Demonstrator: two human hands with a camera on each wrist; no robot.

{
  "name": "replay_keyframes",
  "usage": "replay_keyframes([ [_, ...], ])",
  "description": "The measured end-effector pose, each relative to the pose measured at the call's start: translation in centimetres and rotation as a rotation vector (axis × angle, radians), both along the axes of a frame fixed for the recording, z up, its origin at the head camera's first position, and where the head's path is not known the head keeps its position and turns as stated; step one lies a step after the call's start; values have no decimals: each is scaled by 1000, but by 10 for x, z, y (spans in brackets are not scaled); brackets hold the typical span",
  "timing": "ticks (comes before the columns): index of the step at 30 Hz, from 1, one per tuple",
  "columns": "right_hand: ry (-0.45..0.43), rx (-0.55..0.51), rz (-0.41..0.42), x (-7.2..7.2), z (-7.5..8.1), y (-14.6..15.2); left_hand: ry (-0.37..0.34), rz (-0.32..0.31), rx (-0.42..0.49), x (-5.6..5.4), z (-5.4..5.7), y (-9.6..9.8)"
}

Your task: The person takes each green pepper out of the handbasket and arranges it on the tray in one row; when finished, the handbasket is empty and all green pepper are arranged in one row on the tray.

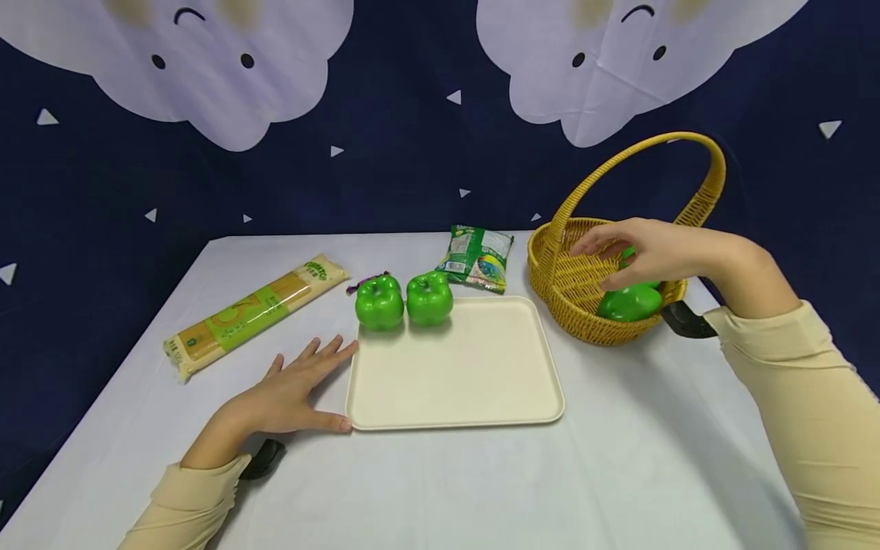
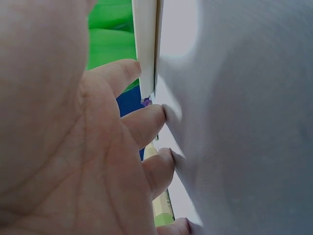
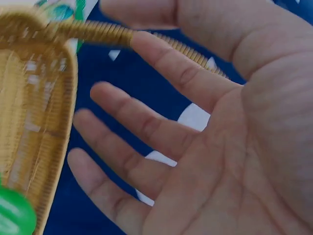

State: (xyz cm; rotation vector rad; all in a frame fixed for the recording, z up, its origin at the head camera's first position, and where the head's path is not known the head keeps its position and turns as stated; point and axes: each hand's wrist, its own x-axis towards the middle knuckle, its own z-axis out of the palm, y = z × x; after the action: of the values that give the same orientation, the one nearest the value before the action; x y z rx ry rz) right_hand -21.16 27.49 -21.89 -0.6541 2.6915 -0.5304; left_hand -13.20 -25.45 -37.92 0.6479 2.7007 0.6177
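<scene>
A cream tray (image 1: pixel 461 374) lies mid-table, with two shiny green bell peppers (image 1: pixel 380 303) side by side at its far left corner. My left hand (image 1: pixel 296 393) is spread flat on the table, its thumb and index finger touching the tray's left edge; the left wrist view shows the tray's rim (image 2: pixel 145 44) beside the fingertips. Over the yellow wicker basket (image 1: pixel 577 319) hovers my right hand (image 1: pixel 663 248), fingers apart and slightly bent, holding nothing. Under it in the basket sit green pepper-like items (image 1: pixel 629 304), partly hidden by the hand.
A pack of dry noodles (image 1: pixel 254 313) lies at the table's left. Behind the tray are a green snack bag (image 1: pixel 477 257) and a small purple-wrapped item (image 1: pixel 367 282). The basket's tall handle (image 1: pixel 635 153) arches upward at right. A dark blue cloud-patterned curtain hangs behind.
</scene>
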Motion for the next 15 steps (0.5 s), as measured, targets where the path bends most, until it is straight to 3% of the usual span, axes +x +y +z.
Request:
replay_keyframes([
  [7, -50, 28, -79, -10, -12, 32, -23, 6, 33, 0, 1, 0],
  [15, -122, 42, -99, -16, -25, 53, -24, 7, 31, 0, 1, 0],
])
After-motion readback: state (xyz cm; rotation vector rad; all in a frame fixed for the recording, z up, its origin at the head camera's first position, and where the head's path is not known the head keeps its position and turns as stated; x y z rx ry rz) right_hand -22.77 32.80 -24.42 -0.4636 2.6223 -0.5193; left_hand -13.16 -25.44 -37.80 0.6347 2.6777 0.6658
